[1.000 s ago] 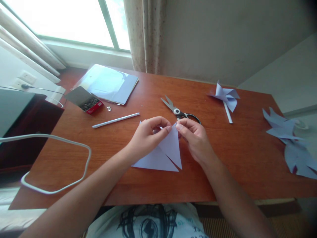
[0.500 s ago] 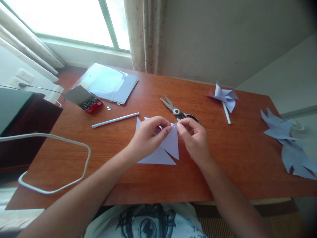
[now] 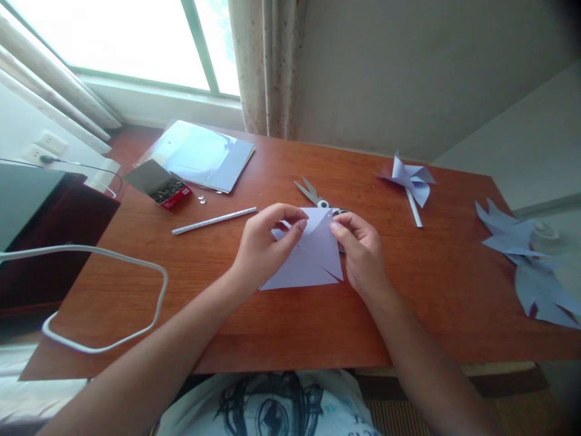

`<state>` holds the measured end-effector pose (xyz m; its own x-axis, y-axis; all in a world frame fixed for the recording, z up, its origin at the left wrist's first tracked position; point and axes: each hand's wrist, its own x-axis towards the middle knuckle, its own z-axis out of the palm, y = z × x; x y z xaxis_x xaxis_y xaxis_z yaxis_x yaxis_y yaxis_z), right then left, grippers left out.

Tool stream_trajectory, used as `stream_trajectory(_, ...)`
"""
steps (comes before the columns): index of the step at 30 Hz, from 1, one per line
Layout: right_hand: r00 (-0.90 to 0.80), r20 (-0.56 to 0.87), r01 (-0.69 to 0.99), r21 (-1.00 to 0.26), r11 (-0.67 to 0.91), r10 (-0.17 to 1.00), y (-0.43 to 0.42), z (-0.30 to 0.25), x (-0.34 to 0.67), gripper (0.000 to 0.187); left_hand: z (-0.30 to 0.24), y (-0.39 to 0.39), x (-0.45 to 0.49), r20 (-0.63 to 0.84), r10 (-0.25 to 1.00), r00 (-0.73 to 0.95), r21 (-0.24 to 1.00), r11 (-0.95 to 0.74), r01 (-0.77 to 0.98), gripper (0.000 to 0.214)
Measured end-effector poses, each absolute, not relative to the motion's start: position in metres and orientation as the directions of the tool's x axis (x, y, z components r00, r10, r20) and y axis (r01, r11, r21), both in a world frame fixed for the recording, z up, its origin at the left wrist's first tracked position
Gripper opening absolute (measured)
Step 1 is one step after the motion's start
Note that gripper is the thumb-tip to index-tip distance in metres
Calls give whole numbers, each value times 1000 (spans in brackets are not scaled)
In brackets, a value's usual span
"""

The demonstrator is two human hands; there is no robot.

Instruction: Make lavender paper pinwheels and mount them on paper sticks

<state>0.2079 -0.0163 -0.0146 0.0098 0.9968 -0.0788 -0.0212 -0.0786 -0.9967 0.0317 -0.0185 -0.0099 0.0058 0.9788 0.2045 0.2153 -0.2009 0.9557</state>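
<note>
Both hands pinch the cut paper square (image 3: pixel 313 257) low over the middle of the tabletop (image 3: pixel 408 284): the left hand (image 3: pixel 265 245) has thumb and fingers closed on its left part, and the right hand (image 3: pixel 361 251) grips its right edge near the top corner. A second ago the sheet showed as two pointed flaps pulled up between the fingertips; now it lies spread broader and flatter, with a slit visible at its lower right, so the folding seems to have been let out or restarted. It now hides more of the scissors (image 3: pixel 313 195) behind. Paper stick (image 3: pixel 213 220) and finished pinwheel (image 3: pixel 411 178) have not moved
</note>
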Motion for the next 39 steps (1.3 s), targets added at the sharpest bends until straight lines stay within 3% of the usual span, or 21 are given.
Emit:
stream_trajectory(6,-6,-297,-269,-919,-288,955,-6,-10,216,15,-9,-10,17,301,946,-122,899,-239,368,15)
stream_trajectory(9,-32,-328,-296,-899,-322,944,-5,-8,218,14,-9,-6,13,329,943,-46,826,-264,498,26)
stream_trajectory(12,-91,-332,-305,-888,-344,939,-6,-6,220,14,-13,-3,12,260,966,21,817,-231,528,37)
stream_trajectory(15,-135,-320,-337,-875,-347,938,-8,-4,221,14,-16,0,13,144,989,-24,904,-122,411,46)
stream_trajectory(19,-87,-274,-325,-901,-287,958,-9,-1,221,14,-15,3,12,-151,987,-60,987,147,-63,52)
stream_trajectory(22,28,-210,-275,-941,-194,977,-9,-2,220,16,-13,2,13,-307,950,52,903,309,-300,43)
stream_trajectory(26,155,-87,-183,-981,-58,984,-8,-5,220,17,-15,-1,18,-283,959,-11,931,272,-242,29)
stream_trajectory(29,217,107,23,-994,104,970,-6,-9,220,15,-16,-3,22,-301,951,-66,931,278,-237,29)
stream_trajectory(34,232,413,422,-858,292,880,-8,-10,221,10,-15,-4,24,-309,948,-73,913,274,-303,31)
stream_trajectory(39,254,499,523,-792,316,829,-11,-10,221,13,-16,-5,24,-304,950,-64,910,270,-314,31)
